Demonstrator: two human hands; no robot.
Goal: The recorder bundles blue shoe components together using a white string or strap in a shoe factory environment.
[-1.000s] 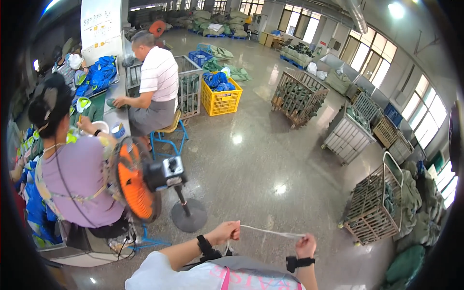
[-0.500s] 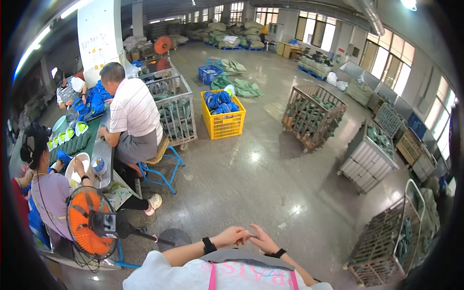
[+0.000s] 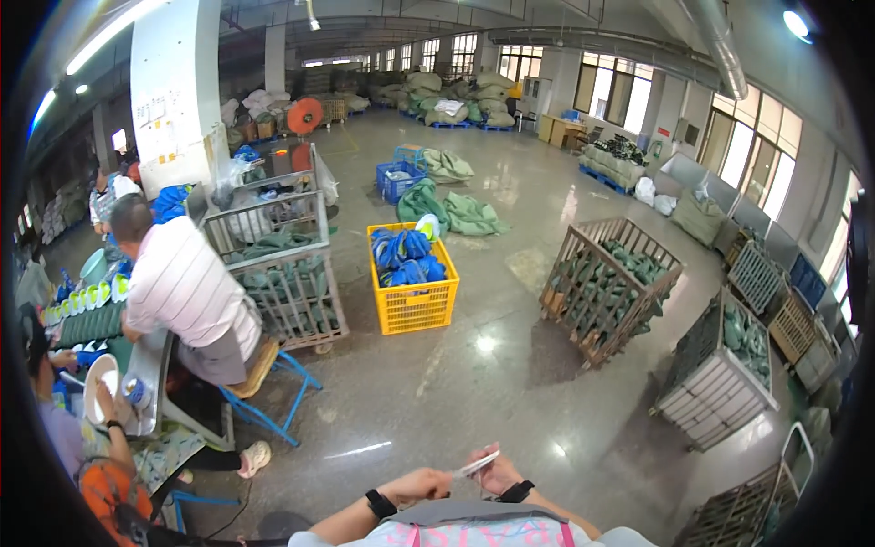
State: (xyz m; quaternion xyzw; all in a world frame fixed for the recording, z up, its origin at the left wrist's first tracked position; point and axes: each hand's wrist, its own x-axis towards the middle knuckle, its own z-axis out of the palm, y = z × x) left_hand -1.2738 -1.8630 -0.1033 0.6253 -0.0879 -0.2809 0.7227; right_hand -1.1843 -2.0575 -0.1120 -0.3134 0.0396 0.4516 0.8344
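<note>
My left hand [image 3: 421, 484] and my right hand [image 3: 499, 476] are raised close together in front of my body, a dark band on each wrist. Between them is a thin, pale strip-like thing [image 3: 478, 464], too small to name. It lies across the fingers of my right hand, which are curled round it. The bent fingers of my left hand pinch at its near end. Both hands are over the floor, away from the crates and the work table.
Ahead stands a yellow crate [image 3: 415, 310] of blue items. Wheeled cages [image 3: 609, 292] of dark green pieces stand right and left. A person in a striped shirt [image 3: 187, 283] sits on a stool [image 3: 287, 383] at the table [image 3: 150, 374] on the left. An orange fan [image 3: 114, 492] is nearby.
My view has tilted up and swung slightly left, so the crate and cages appear lower. My hands have drawn slightly apart, and the pale strip now shows clearly between them.
</note>
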